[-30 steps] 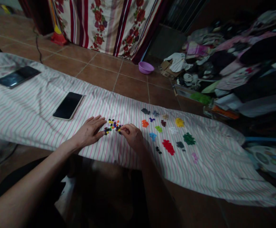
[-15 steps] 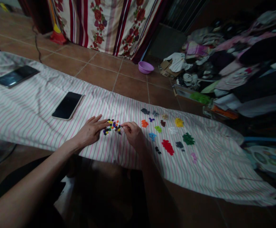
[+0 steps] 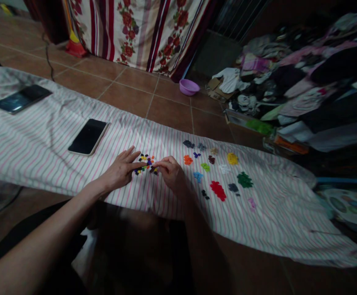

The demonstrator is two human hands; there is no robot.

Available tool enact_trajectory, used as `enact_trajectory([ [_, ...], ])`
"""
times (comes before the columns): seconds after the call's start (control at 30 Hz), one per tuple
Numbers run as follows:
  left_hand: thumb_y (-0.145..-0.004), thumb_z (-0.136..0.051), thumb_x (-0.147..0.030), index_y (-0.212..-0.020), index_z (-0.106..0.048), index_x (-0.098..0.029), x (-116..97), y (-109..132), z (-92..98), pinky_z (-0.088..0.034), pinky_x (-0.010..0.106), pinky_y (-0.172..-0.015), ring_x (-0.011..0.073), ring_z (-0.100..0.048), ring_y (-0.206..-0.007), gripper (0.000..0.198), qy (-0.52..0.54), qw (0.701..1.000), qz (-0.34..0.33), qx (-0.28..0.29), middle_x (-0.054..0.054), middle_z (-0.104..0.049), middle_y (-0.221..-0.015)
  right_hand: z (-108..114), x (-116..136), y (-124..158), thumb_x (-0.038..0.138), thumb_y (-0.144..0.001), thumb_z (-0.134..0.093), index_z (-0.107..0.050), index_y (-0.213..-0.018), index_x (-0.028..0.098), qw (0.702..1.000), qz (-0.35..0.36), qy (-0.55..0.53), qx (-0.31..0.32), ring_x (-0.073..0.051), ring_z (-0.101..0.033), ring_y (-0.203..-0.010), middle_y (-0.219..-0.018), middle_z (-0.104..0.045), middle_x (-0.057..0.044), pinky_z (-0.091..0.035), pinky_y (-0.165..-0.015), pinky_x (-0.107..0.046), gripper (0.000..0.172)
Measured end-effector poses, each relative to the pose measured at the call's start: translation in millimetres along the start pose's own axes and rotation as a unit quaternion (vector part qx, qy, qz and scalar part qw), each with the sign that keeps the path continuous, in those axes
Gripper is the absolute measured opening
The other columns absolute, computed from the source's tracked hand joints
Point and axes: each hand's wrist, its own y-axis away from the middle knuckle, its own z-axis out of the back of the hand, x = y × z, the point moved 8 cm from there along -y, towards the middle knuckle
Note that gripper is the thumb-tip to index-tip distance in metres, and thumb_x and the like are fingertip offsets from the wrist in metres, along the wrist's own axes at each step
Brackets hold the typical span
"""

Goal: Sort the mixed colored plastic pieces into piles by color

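Note:
A mixed pile of small coloured pieces (image 3: 142, 168), black, yellow, orange, purple and green, lies on the striped cloth (image 3: 126, 131). From its left side my left hand (image 3: 122, 166) reaches over it, fingers stretched out, the index fingertip among the pieces. My right hand (image 3: 171, 174) is at the pile's right edge with thumb and index finger pinched together; whatever is between them is too small to make out. To the right lie single-colour heaps, among them red pieces (image 3: 218, 191), orange pieces (image 3: 188, 159), dark green pieces (image 3: 245, 180) and yellow pieces (image 3: 232, 158).
Two phones, a near phone (image 3: 88, 137) and a far phone (image 3: 21, 99), rest on the cloth at left. A purple basin (image 3: 188, 87) stands on the tiled floor beyond. Clothes (image 3: 304, 82) are heaped at right, and a patterned curtain (image 3: 141, 32) hangs behind.
My left index finger has moved right and down into the mixed pile. My right hand's pinched fingertips have shifted slightly left, closer to it.

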Motion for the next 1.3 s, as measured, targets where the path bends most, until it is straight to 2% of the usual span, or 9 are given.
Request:
enact_trajectory([
  [0.2, -0.081, -0.041, -0.005, -0.129, -0.060, -0.022, -1, -1, 7.3, -0.037, 0.059, -0.111, 0.0333, -0.025, -0.144, 0.054, 0.022, 1.000, 0.010, -0.013, 0.010, -0.047, -0.145, 7, 1, 0, 0.011, -0.085, -0.048, -0.071, -0.090, 0.020, 1.000, 0.011, 0.017, -0.014, -0.016, -0.061, -0.082, -0.089, -0.061, -0.005, -0.049, -0.079, -0.029, 0.025],
  [0.5, -0.088, -0.038, -0.013, -0.137, -0.049, -0.018, 2, -5, 5.5, -0.037, 0.058, -0.112, 0.0304, -0.028, -0.143, 0.051, 0.029, 0.998, 0.012, -0.060, 0.011, -0.051, -0.141, 13, -10, -2, 0.014, -0.084, -0.050, -0.069, -0.096, 0.019, 0.997, -0.034, 0.043, -0.053, -0.016, -0.060, -0.076, -0.091, -0.064, -0.006, -0.050, -0.075, -0.028, 0.024],
  [0.73, -0.091, -0.036, -0.017, -0.129, -0.059, -0.017, 0, -10, 0.2, -0.035, 0.056, -0.113, 0.0326, -0.029, -0.142, 0.044, 0.007, 0.999, 0.017, -0.044, 0.013, -0.050, -0.142, 9, -7, -1, 0.015, -0.086, -0.053, -0.072, -0.088, 0.020, 0.999, -0.016, 0.038, -0.013, -0.015, -0.059, -0.076, -0.086, -0.062, -0.005, -0.048, -0.074, -0.028, 0.021],
  [0.97, -0.089, -0.039, -0.017, -0.132, -0.057, -0.021, 3, -10, -0.5, -0.036, 0.060, -0.111, 0.0328, -0.029, -0.142, 0.047, 0.019, 0.998, 0.019, -0.051, 0.011, -0.050, -0.142, 7, -2, 0, 0.013, -0.081, -0.059, -0.072, -0.094, 0.020, 0.999, -0.021, 0.026, 0.018, -0.012, -0.055, -0.066, -0.084, -0.059, -0.002, -0.045, -0.065, -0.025, 0.020],
  [1.13, -0.091, -0.033, -0.016, -0.130, -0.057, -0.017, 2, -10, 2.2, -0.035, 0.058, -0.114, 0.0297, -0.033, -0.141, 0.046, 0.024, 0.998, 0.019, -0.049, 0.012, -0.052, -0.140, 4, -3, 1, 0.010, -0.081, -0.059, -0.072, -0.092, 0.021, 0.999, -0.034, 0.029, 0.016, -0.012, -0.056, -0.069, -0.088, -0.060, -0.002, -0.045, -0.066, -0.024, 0.020],
  [1.3, -0.094, -0.032, -0.019, -0.124, -0.060, -0.013, 3, -5, 7.0, -0.037, 0.052, -0.114, 0.0296, -0.031, -0.142, 0.042, 0.027, 0.997, 0.036, -0.062, 0.015, -0.051, -0.140, 3, -2, 1, 0.013, -0.084, -0.056, -0.071, -0.094, 0.021, 0.999, -0.017, 0.040, 0.010, -0.014, -0.059, -0.077, -0.090, -0.061, -0.003, -0.047, -0.073, -0.026, 0.020],
])
